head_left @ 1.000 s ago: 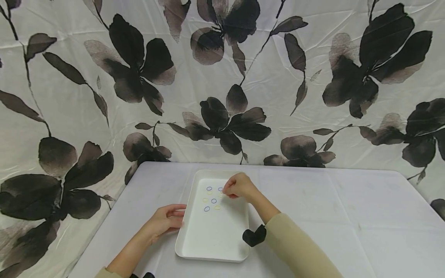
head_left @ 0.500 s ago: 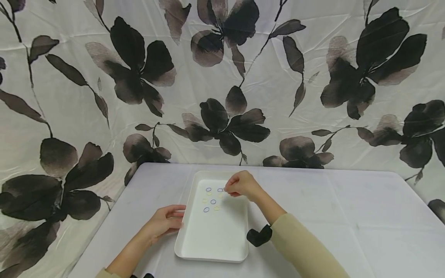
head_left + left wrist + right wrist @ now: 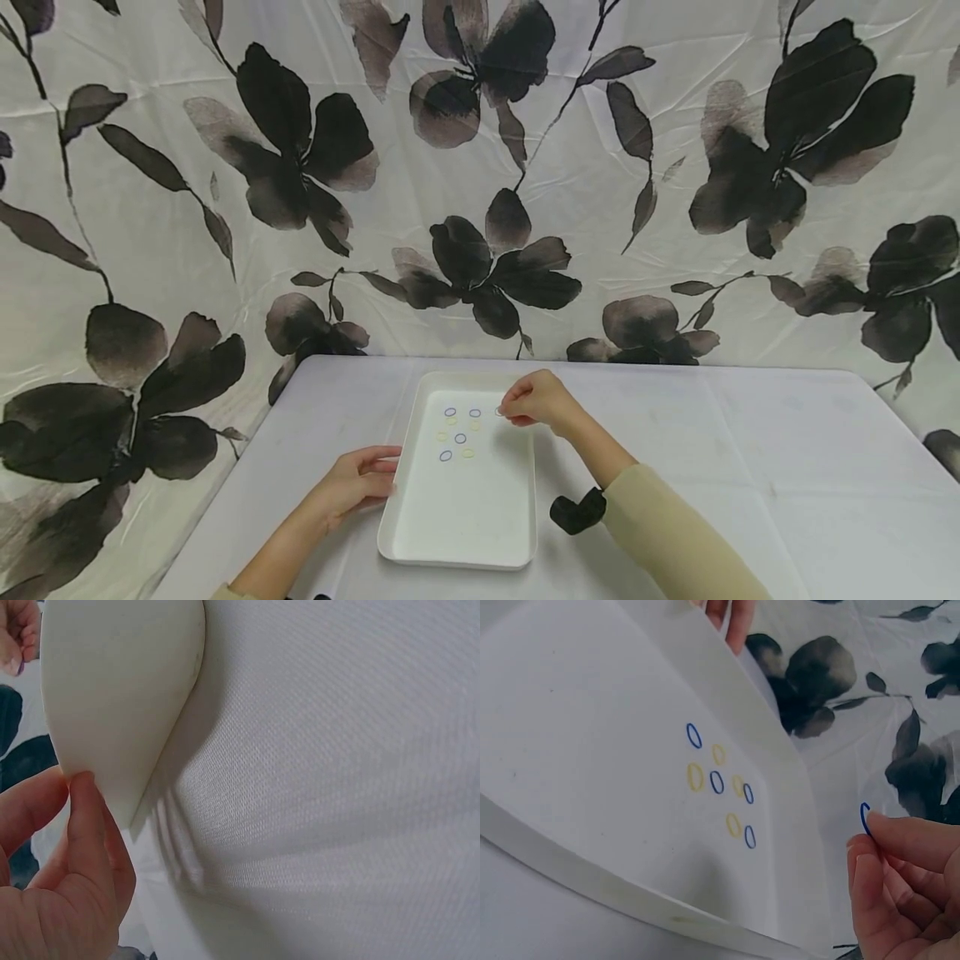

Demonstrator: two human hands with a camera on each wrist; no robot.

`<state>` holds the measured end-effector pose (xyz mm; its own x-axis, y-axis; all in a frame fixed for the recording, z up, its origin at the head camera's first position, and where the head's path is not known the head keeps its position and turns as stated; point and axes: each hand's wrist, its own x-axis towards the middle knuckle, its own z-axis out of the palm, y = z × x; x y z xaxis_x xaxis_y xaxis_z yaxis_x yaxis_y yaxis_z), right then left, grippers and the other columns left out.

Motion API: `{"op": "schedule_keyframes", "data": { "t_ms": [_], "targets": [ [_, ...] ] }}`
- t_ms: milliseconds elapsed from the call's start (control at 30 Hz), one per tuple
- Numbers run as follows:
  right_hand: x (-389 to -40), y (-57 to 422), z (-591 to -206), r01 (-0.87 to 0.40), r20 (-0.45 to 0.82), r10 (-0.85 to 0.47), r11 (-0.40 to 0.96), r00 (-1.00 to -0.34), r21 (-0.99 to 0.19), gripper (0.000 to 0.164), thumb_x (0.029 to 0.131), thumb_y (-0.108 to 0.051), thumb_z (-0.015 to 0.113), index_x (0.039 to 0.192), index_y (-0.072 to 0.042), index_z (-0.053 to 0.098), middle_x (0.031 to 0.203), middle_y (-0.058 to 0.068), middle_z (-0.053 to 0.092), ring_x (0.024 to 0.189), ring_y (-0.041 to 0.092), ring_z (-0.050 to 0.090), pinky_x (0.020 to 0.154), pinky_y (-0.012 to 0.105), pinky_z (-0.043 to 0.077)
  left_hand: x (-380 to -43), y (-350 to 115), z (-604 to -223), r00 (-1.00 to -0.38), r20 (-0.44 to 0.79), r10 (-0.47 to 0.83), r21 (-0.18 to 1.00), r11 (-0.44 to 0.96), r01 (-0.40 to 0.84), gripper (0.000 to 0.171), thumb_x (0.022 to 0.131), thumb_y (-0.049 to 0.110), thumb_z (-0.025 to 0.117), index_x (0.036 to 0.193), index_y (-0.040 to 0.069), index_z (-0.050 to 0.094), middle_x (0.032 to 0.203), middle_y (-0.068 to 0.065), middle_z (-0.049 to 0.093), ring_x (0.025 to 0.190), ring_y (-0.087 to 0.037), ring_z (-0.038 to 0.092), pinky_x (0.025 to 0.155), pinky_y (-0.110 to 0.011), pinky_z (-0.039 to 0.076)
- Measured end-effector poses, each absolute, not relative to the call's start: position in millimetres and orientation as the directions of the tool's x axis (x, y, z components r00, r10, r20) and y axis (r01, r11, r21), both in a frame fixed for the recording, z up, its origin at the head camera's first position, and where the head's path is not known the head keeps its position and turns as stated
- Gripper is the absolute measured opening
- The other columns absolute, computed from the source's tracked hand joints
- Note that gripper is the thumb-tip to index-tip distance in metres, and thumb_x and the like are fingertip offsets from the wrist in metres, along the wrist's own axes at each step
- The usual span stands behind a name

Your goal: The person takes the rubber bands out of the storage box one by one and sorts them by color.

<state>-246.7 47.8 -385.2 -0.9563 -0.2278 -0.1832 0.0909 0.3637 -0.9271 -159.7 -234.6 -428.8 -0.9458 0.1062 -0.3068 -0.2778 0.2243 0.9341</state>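
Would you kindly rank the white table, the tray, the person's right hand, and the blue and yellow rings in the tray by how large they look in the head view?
1. White table
2. Tray
3. Right hand
4. Blue rings and yellow rings: too alike to rank against each other.
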Motion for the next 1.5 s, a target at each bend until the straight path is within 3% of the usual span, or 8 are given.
{"op": "schedule_keyframes", "data": {
  "t_ms": [1500],
  "targets": [
    [-253, 119, -426, 0.192, -0.255, -0.133, 0.366, -0.958, -0.911, 0.007, 0.080, 0.001, 0.068, 0.082, 0.008, 0.065, 0.068, 0.003, 0.062, 0.059, 0.009, 0.057, 0.058, 0.023, 0.052, -159, -236, -428, -0.939, -0.306, 0.156, 0.942, 0.192, -0.275, 0.062, 0.078, -0.008, 0.063, 0.134, -0.011, 0.038, 0.123, -0.027, 0.049, 0.098, -0.024, 0.060, 0.079, -0.033, 0.052]
  ]
}}
